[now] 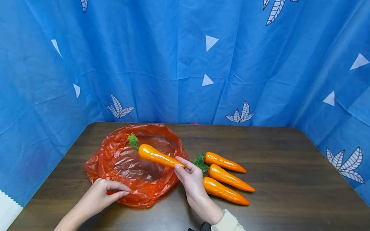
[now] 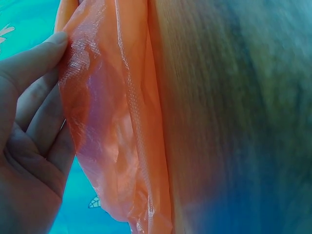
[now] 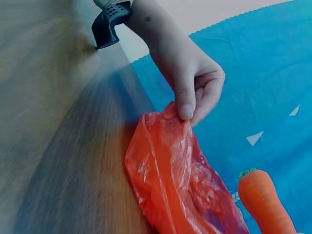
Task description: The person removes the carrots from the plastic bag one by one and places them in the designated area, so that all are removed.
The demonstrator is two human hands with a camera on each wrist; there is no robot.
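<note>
A red plastic bag [image 1: 101,155] lies with its mouth spread wide on the table's left half. My left hand [image 1: 102,195] pinches the near edge of that mouth between thumb and fingers; the left wrist view shows the thumb on the bag's film [image 2: 105,97]. Over the opening, my right hand [image 1: 195,185] holds a carrot [image 1: 156,155] by its thin tip. Its thick end and green top [image 1: 133,140] point to the far left. In the right wrist view the carrot [image 3: 265,202] shows beside the raised bag edge [image 3: 170,146].
Just right of the bag lie three more carrots [image 1: 230,178] side by side, tips to the right, with a green leafy top [image 1: 201,162] at their left ends. The dark wooden table [image 1: 299,178] ends at a blue patterned curtain [image 1: 190,56] behind and at the sides.
</note>
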